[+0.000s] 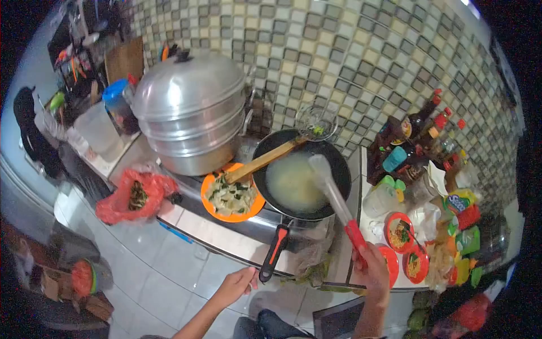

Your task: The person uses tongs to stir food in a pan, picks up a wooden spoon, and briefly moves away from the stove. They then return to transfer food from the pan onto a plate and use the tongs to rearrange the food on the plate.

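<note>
Fingers curled shut, the left hand [234, 287] was just beside the free end of the pan handle [275, 254]; whether it touched was hard to tell, and nothing showed in its grasp. The right hand [372, 268] was closed around the red grip of a long utensil [339, 200], whose pale, blurred end was over the pan [341, 164]. That utensil looked light and fairly stiff, best held by its grip, away from the heat. Cloudy liquid [291, 186] in the pan probably made it heavy and ready to slosh, so its black-and-red handle called for a firm, level hold. Across the rim lay a strainer [271, 155], its wooden handle the place to grasp, its wire basket easily bent. Beside the pan, an orange plate [231, 218] held food [228, 198] that seemed soft and slippery. Beyond stood a tall metal steamer [189, 96], with bottles [420, 121] on the worktop [370, 206] to the right.
</note>
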Available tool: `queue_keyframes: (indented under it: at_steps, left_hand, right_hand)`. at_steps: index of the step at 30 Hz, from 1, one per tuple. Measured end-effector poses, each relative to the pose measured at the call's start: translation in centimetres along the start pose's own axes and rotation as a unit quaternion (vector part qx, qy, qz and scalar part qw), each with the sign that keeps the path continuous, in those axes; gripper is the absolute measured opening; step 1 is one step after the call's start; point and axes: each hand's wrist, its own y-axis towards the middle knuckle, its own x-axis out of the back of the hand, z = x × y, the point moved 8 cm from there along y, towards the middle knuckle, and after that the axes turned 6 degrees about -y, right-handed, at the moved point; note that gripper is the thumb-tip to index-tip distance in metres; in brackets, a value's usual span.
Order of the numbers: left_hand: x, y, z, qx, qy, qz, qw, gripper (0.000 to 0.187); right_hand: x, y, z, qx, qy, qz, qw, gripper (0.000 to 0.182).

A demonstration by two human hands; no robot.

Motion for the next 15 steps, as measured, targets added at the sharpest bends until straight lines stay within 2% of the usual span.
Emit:
queue_keyframes:
  at_steps: [2,3,5,6,9,13,15]
  left_hand:
    - [3.0,-0.9,1.8,0.011,-0.043,0.006,0.999,0.037]
    - [-3.6,-3.5,-0.2,0.011,-0.057,0.025,0.998,0.037]
    - [-2.7,-4.9,0.3,0.012,-0.057,-0.001,0.998,0.037]
    - [-2.2,-5.6,0.3,0.009,-0.043,-0.001,0.999,0.037]
    - [-1.7,-6.8,1.7,0.054,-0.053,0.011,0.997,0.038]
    - [0.4,-7.6,2.1,0.09,-0.014,-0.04,0.995,0.035]
    - [2.2,-7.5,3.1,0.079,0.046,-0.019,0.996,0.034]
  right_hand:
    - [-2.4,2.6,-2.8,-0.011,-0.102,0.002,0.995,0.035]
    - [3.5,1.1,1.0,-0.012,-0.119,-0.013,0.993,0.035]
    - [4.1,4.0,0.0,0.042,-0.311,-0.083,0.946,0.039]
    - [3.3,4.2,0.9,0.045,-0.322,-0.083,0.942,0.043]
    - [3.6,7.2,-0.3,0.041,-0.332,-0.095,0.937,0.046]
    - [2.5,8.7,0.1,-0.003,-0.295,-0.07,0.953,0.048]
    - [1.2,10.5,-1.0,-0.023,-0.172,0.006,0.985,0.046]
